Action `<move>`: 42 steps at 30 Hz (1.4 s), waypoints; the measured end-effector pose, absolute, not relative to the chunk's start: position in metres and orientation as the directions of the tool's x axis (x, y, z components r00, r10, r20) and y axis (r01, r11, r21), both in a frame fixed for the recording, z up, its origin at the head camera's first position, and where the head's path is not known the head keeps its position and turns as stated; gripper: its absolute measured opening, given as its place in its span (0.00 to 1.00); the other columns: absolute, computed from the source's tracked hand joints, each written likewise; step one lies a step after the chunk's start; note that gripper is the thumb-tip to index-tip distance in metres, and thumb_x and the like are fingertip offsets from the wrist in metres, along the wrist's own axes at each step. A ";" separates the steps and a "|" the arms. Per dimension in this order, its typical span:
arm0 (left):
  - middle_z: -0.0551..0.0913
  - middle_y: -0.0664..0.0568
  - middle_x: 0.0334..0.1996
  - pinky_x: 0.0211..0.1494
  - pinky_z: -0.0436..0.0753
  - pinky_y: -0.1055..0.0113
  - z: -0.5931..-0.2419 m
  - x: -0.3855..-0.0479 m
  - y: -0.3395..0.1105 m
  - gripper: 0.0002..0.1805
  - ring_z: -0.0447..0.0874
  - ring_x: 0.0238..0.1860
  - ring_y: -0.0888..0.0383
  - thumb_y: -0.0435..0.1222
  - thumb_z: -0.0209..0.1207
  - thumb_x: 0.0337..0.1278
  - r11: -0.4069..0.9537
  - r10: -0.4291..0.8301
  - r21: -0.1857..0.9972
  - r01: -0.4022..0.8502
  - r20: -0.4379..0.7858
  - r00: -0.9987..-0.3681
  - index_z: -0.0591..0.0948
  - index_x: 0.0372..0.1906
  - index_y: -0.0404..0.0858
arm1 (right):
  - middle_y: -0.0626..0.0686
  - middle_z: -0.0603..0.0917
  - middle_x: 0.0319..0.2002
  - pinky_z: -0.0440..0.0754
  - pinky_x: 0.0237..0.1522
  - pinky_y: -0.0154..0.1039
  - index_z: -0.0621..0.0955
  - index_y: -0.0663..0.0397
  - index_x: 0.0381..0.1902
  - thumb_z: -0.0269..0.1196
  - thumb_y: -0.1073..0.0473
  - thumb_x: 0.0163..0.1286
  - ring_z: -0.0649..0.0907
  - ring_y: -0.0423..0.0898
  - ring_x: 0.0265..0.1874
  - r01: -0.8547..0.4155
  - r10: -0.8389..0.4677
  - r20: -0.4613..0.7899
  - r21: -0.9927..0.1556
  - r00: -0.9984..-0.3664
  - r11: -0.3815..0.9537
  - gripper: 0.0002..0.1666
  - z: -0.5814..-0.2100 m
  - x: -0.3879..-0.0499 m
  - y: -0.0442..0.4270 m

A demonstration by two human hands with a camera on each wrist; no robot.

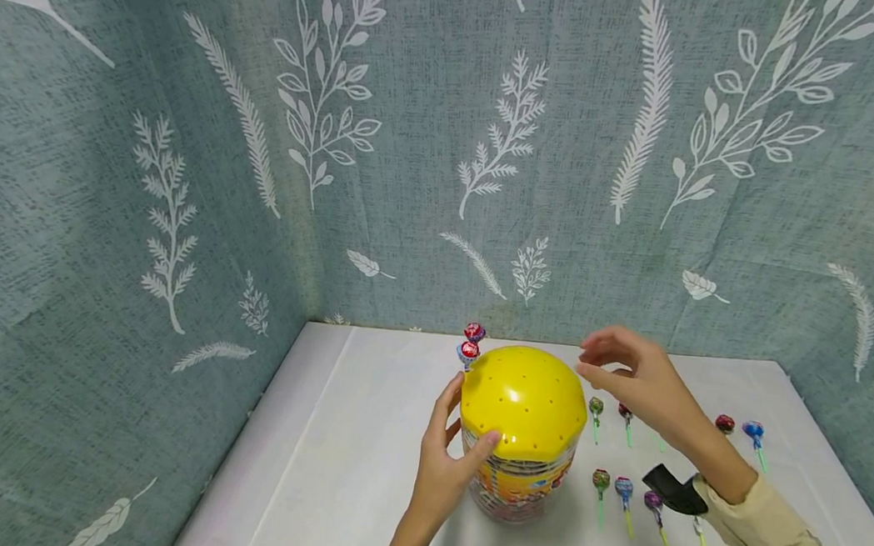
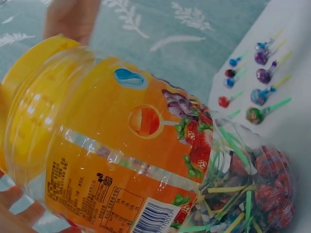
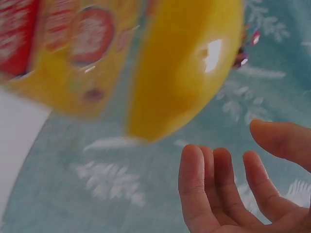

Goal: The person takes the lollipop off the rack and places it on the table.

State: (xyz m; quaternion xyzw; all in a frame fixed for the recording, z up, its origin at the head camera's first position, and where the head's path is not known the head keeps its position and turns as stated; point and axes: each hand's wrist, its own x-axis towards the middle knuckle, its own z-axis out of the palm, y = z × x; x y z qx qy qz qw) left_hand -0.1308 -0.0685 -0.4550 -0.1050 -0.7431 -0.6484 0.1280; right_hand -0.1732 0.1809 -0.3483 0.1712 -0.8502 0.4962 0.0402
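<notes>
A clear plastic candy jar (image 1: 518,482) with an orange label stands upright on the table, its domed yellow lid (image 1: 525,395) on top. In the left wrist view, wrapped lollipops (image 2: 274,179) with green and yellow sticks show inside the jar's bottom. My left hand (image 1: 449,466) holds the jar near the top, thumb against the lid's front edge and fingers along its left side. Just right of the lid, my right hand (image 1: 630,370) hovers with loosely bent fingers. The right wrist view shows those fingers (image 3: 192,182) apart from the lid, nothing between them.
Several lollipops (image 1: 623,487) lie in two rows on the white table (image 1: 344,434) right of the jar, partly under my right forearm. Red lollipops (image 1: 470,352) show behind the jar's left side. A patterned teal curtain (image 1: 429,164) surrounds the table's back and sides.
</notes>
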 end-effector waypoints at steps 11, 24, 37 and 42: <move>0.62 0.58 0.68 0.62 0.66 0.42 -0.454 -0.131 -0.069 0.40 0.58 0.68 0.52 0.44 0.63 0.55 0.130 0.000 0.943 0.307 0.309 -0.951 0.59 0.72 0.53 | 0.55 0.82 0.41 0.81 0.43 0.45 0.77 0.55 0.47 0.67 0.57 0.61 0.82 0.49 0.42 -0.382 -0.371 0.241 -0.845 -0.897 0.375 0.18 -0.324 -0.204 0.124; 0.62 0.60 0.68 0.63 0.67 0.44 -0.455 -0.132 -0.070 0.39 0.59 0.67 0.54 0.45 0.63 0.56 0.151 0.004 0.944 0.295 0.297 -0.955 0.59 0.71 0.57 | 0.56 0.82 0.43 0.81 0.43 0.45 0.76 0.57 0.46 0.66 0.67 0.57 0.82 0.51 0.41 -0.378 -0.534 0.150 -0.858 -0.832 0.348 0.18 -0.313 -0.230 0.086; 0.62 0.60 0.68 0.63 0.67 0.45 -0.453 -0.132 -0.070 0.40 0.59 0.68 0.55 0.45 0.64 0.55 0.150 0.004 0.944 0.293 0.296 -0.955 0.59 0.71 0.59 | 0.55 0.82 0.38 0.82 0.40 0.43 0.76 0.58 0.40 0.66 0.71 0.57 0.83 0.50 0.36 -0.429 -0.551 0.190 -0.835 -0.813 0.345 0.14 -0.308 -0.228 0.075; 0.61 0.61 0.68 0.63 0.67 0.45 -0.453 -0.132 -0.070 0.39 0.59 0.68 0.55 0.46 0.64 0.55 0.153 0.002 0.943 0.294 0.298 -0.955 0.59 0.71 0.59 | 0.56 0.82 0.38 0.82 0.41 0.44 0.76 0.58 0.44 0.66 0.68 0.58 0.83 0.51 0.38 -0.412 -0.480 0.239 -0.862 -0.844 0.296 0.15 -0.304 -0.223 0.084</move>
